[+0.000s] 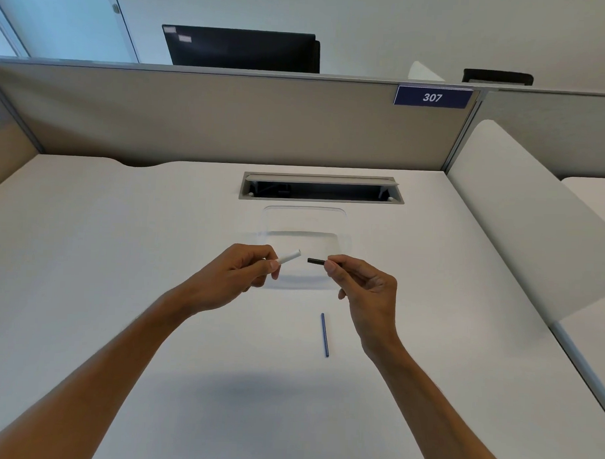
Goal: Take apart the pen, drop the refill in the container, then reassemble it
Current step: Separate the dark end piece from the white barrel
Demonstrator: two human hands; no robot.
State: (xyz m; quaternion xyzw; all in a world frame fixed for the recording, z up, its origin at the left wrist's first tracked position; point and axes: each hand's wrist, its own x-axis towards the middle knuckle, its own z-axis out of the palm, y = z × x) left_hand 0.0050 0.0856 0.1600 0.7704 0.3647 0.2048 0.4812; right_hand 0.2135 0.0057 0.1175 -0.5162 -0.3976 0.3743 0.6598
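At centre frame, left hand (239,273) pinches white barrel (290,256), right hand (364,286) pinches black tip (316,261), apparently rejoining them while blue refill (324,334) lies below, outside clear container (305,243).

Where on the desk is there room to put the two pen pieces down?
The desk is bare left of the left hand, right of the right hand, and in front between the arms, below the blue refill. It is crowded by the clear container and the cable slot behind it.
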